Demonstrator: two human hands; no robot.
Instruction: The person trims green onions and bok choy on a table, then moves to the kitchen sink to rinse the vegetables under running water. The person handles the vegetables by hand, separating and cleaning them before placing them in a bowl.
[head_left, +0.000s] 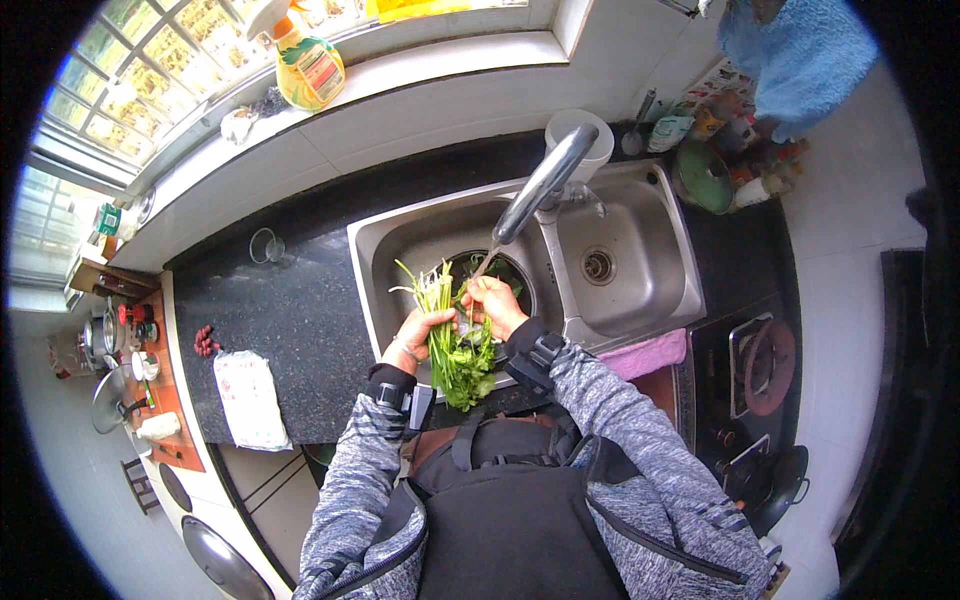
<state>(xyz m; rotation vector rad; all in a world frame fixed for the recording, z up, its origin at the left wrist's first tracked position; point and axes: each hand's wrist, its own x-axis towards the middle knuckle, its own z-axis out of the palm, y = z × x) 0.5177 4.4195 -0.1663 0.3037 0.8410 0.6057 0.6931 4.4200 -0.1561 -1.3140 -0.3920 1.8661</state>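
My left hand (417, 332) holds a bunch of leafy green vegetables (453, 360) over the left basin of a double stainless steel sink (386, 244). Pale root ends point away from me and the leaves hang towards me. At the bunch's right side, my right hand (495, 304) has its fingers closed on a thin green stem. Water runs from the metal faucet (546, 184) just above that hand. Below lies a round dark-rimmed vessel (531, 281) with more greens in it, partly hidden by my hands and the bunch.
A drinking glass (267, 246), a red bunch of small round things (205, 341) and a white plastic bag (251, 401) lie on the black counter at left. A pink cloth (645, 355) hangs over the sink's front edge. A white bucket (592, 139) stands behind the faucet; a gas stove (739, 375) is at right.
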